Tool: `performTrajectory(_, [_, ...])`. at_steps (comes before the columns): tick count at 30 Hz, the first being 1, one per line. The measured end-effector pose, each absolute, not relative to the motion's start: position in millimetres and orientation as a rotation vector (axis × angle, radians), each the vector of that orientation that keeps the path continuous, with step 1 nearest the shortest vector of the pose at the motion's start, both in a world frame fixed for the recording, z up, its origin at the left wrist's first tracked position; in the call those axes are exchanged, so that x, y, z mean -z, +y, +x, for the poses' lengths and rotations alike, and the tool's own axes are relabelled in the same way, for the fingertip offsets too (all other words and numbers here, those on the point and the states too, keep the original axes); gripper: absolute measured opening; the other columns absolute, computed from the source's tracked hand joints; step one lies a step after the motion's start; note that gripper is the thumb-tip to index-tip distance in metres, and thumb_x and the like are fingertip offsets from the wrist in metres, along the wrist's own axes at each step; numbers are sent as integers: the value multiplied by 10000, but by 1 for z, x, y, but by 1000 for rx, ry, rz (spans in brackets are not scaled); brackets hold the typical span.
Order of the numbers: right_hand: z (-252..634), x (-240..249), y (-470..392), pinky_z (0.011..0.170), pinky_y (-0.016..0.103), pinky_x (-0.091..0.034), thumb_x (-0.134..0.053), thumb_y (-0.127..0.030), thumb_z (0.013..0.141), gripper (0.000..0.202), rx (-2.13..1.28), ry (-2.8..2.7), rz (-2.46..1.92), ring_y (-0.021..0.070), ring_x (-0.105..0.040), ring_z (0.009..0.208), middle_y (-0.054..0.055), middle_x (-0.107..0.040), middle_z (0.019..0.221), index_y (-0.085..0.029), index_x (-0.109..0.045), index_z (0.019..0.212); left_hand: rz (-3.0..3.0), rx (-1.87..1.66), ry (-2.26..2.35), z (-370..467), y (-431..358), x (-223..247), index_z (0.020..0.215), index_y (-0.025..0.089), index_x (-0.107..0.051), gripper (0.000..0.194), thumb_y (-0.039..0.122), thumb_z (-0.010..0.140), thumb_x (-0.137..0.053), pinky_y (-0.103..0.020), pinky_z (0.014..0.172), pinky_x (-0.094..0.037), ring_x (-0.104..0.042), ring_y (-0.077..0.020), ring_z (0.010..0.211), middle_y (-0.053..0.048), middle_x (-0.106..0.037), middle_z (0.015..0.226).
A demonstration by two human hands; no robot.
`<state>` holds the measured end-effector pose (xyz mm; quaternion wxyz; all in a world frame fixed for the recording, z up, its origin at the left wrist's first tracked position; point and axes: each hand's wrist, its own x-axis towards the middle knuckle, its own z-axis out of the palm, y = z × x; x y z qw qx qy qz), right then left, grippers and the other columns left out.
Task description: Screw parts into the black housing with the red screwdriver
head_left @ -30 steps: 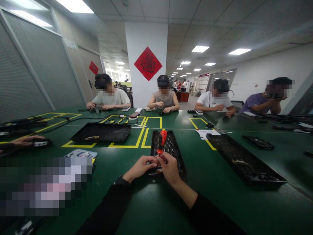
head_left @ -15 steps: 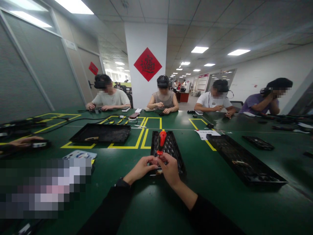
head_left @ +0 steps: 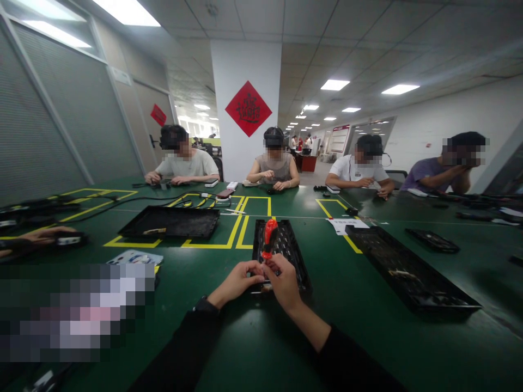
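A screwdriver [head_left: 270, 237] with a red and black handle stands nearly upright, handle up, above a black tray-like part [head_left: 290, 247] that has rows of small light marks inside. My right hand [head_left: 283, 280] is closed in a pinch around the shaft just under the handle. From the other side my left hand [head_left: 245, 279] is also closed, its thumb and fingertips pinched at the same shaft. Both hands hover over the near end of the black part. Fingers hide the screwdriver's tip and whatever lies right beneath it.
Black trays lie at left [head_left: 169, 223] and right [head_left: 408, 269], with a smaller black piece [head_left: 432, 240] beyond. A paper sheet [head_left: 347, 226] and yellow tape mark the green table [head_left: 253, 354]. A co-worker's hand [head_left: 44, 236] is at far left; several people sit opposite.
The view has shifted very slightly. Both hands and the screwdriver keep nearly the same pose over the black part. At far right, a seated person's head and hands have moved a little.
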<state>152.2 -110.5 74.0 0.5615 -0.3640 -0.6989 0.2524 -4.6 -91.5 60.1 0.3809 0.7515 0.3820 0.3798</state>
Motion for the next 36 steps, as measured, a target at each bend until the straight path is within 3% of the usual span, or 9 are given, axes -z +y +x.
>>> performTrajectory(11, [151,-70,-110,671,248,-429,-521,-212,816,94,-569,-1625,-874,137,-561,712,10,-598,757,-176,-608,814,1929,-912,927,-8,-92,-64,762,116,-628,172,283,734,-598,-266,766,-410,-556,-153,774,-40,-639,797])
performTrajectory(25, [151,-76,-114,665,246,-437,-519,-225,820,100,-562,-1650,-868,136,-553,735,13,-583,762,-174,-589,769,1880,-971,968,-5,-91,-60,778,113,-624,171,264,697,-632,-250,700,-424,-548,-132,702,-27,-628,752])
performTrajectory(29, [151,-72,-112,692,269,-460,-549,-228,798,102,-623,-1589,-874,146,-584,734,25,-621,784,-170,-605,860,1900,-913,930,-9,-92,-65,823,121,-635,186,278,726,-605,-261,749,-418,-554,-144,766,-33,-636,808])
performTrajectory(36, [150,-72,-112,720,284,-477,-517,-227,813,141,-676,-1553,-867,159,-613,755,42,-658,808,-164,-618,889,1923,-945,965,-6,-92,-63,719,122,-609,144,265,729,-596,-262,745,-413,-550,-144,745,-23,-621,754])
